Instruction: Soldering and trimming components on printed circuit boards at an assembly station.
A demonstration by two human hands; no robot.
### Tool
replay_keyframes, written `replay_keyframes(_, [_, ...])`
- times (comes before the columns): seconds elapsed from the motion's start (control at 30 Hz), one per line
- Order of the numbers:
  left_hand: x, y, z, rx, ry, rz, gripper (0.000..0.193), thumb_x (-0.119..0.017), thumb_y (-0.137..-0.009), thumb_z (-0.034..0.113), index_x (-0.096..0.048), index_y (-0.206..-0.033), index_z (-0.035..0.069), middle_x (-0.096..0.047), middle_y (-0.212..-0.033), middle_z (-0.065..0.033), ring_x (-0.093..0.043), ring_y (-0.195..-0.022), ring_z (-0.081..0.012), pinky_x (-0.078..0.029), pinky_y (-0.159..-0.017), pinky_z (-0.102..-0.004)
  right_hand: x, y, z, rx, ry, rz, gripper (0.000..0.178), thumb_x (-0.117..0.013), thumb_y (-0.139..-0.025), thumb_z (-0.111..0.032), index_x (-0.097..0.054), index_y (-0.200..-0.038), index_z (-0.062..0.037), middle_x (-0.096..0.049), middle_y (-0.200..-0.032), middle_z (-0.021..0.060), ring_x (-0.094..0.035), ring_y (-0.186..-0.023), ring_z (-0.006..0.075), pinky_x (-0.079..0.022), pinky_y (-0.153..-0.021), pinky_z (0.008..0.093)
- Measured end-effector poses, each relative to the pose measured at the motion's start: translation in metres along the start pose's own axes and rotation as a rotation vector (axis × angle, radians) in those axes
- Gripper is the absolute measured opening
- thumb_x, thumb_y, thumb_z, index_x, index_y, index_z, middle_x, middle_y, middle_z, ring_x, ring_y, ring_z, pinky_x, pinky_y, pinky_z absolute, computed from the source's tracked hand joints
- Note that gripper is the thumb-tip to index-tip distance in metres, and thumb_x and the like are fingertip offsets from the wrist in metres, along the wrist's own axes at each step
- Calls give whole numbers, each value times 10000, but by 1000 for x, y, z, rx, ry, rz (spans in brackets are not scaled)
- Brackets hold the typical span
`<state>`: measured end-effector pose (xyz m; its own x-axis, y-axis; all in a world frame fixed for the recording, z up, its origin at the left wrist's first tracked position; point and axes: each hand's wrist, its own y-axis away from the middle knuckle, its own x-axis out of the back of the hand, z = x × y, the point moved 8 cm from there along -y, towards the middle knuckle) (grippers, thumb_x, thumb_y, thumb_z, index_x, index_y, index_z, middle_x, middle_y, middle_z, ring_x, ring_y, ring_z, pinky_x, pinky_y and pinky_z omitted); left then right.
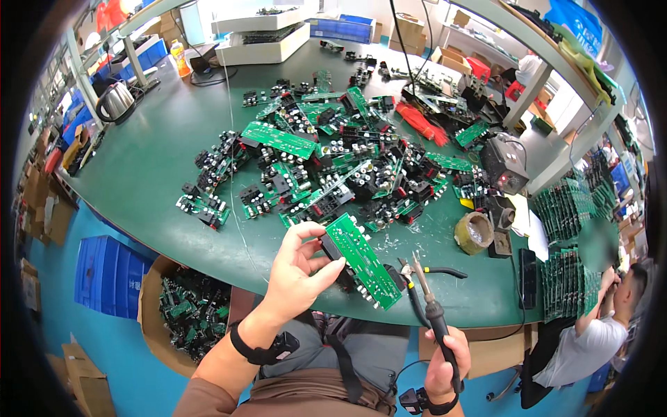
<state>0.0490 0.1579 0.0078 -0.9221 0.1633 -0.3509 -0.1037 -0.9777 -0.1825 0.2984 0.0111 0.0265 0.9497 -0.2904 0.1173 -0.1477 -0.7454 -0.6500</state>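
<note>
Left fingers (325, 276) pinched a green rectangular circuit board (363, 263) above the green desk (153, 160); right fingers (458, 342) grasped a black-handled soldering iron (438, 320). Soldering seemed in hand, next likely needing iron-to-board contact.

Slanted green circuit board (364, 263) beside black-handled soldering iron (438, 320), tip forward

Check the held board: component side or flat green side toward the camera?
Flat green side: on the circuit board in the left hand, bulky components show only past its edges.
</note>
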Motion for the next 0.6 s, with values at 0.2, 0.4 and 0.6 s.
replay_keyframes(0.2, [-8, 34, 47, -275, -2, -102, 548, -648, -776, -135, -393, -1220, 62, -355, -1207, -95, -497, -1134, -202, -533, -918, -356, -17, -6, -41, 80, -110, -137, 467, -556, -925, -427, -503, -1213, -63, -605, -969, 177, -591, -795, 324, -479, -740, 453])
replay_keyframes(0.4, [-5, 54, 68, -417, -103, -91, 596, -697, -756, -89, -387, -1249, 40, -334, -1204, -103, -491, -1168, -227, -524, -923, -355, -53, -22, -79, 231, -77, -487, 346, -633, -883, -268, -564, -1127, -32, -624, -1023, 223, -623, -822, 371, -516, -748, 498])
replay_keyframes(0.6, [-2, 64, 80, -561, -283, -60, 608, -725, -732, -81, -398, -1233, 28, -351, -1156, -111, -539, -1144, -307, -511, -894, -381, -70, -24, -89, 317, -76, -476, 279, -671, -791, -93, -593, -1056, -53, -615, -1038, 204, -626, -804, 345, -529, -698, 452])
